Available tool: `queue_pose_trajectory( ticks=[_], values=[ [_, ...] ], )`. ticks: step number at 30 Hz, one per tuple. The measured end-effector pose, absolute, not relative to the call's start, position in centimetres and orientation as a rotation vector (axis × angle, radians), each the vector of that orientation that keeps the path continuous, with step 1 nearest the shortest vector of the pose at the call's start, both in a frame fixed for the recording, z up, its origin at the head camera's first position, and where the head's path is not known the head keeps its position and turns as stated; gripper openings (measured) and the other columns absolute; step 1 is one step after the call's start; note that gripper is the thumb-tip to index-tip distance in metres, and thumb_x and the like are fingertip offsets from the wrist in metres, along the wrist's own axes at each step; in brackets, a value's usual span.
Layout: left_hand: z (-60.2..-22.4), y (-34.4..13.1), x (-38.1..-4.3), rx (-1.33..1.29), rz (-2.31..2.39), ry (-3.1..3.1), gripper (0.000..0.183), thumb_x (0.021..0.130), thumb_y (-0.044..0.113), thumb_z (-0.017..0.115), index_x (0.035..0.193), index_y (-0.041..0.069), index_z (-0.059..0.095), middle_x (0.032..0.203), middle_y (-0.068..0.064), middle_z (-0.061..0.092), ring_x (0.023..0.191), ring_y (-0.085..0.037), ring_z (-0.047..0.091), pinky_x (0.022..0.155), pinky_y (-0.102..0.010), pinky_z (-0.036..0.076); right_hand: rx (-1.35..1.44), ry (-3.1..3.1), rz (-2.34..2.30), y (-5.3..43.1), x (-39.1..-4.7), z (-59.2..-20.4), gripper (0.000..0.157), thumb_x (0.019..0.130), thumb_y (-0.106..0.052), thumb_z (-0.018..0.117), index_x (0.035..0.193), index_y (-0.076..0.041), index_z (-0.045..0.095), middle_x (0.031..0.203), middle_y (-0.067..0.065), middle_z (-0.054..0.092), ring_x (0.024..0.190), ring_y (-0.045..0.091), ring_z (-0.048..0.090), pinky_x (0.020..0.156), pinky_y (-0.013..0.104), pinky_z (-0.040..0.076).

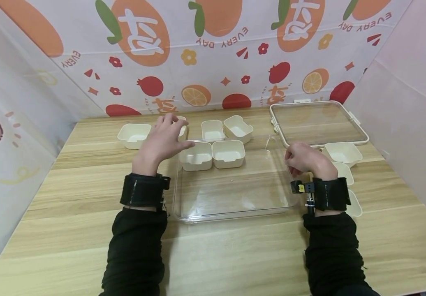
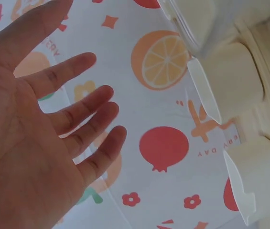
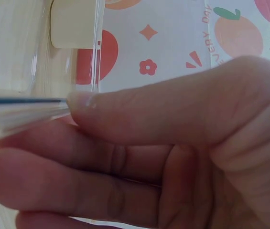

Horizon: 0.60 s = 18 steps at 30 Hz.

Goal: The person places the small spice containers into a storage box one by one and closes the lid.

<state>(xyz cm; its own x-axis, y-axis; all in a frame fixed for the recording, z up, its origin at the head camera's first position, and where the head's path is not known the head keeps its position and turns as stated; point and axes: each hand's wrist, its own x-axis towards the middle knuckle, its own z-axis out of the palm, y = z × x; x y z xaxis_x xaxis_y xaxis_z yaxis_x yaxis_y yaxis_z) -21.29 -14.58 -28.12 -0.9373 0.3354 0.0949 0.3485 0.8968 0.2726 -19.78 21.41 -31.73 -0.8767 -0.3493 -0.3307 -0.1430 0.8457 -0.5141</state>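
- At the right edge of the case [image 1: 231,189], the right hand [image 1: 305,158] pinches its clear rim, thumb against curled fingers.
- Over by the case's far left corner, the left hand [image 1: 163,137] hangs wide, fingers spread and holding nothing; the left wrist view shows its palm bare.
- Near the middle of the table [image 1: 68,230] sits the case, with a left cup [image 1: 196,162] and a right cup [image 1: 229,160] side by side inside, along its far edge.
- Just beyond that edge I see a square cup [image 1: 213,130] and a skewed cup [image 1: 239,128]; another cup [image 1: 182,128] is partly hidden behind the left fingers.
- Toward the table's far left corner stands an outer cup [image 1: 134,136]; near its right edge are three cups [image 1: 342,153], with the lid [image 1: 316,123] in the far right corner.
- To steady the case well, I'd keep the right pinch light and low on the rim, without lifting that side, lest the pair inside slide.
- The left hand would do best narrowing only around a cup's walls, clear of its neighbours, and keeping it level over the rim.
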Motion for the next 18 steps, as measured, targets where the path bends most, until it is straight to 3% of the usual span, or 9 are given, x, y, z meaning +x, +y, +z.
queue_pose_trajectory(
  ticks=[18],
  values=[
    [-29.2,-17.5,-21.4,-0.448,-0.502,-2.983,0.052,0.086,0.031,0.059,0.127,0.002,0.044,0.127,-0.024,0.033,0.116,-0.04,0.026,0.095,-0.057,0.026,-0.353,2.6,-0.676,21.2,-19.7,-31.7,0.016,0.088,0.0,0.042,0.088,0.009,0.055,0.062,0.01,0.059,0.055,0.018,0.058,0.052,0.032,0.051]
  ],
)
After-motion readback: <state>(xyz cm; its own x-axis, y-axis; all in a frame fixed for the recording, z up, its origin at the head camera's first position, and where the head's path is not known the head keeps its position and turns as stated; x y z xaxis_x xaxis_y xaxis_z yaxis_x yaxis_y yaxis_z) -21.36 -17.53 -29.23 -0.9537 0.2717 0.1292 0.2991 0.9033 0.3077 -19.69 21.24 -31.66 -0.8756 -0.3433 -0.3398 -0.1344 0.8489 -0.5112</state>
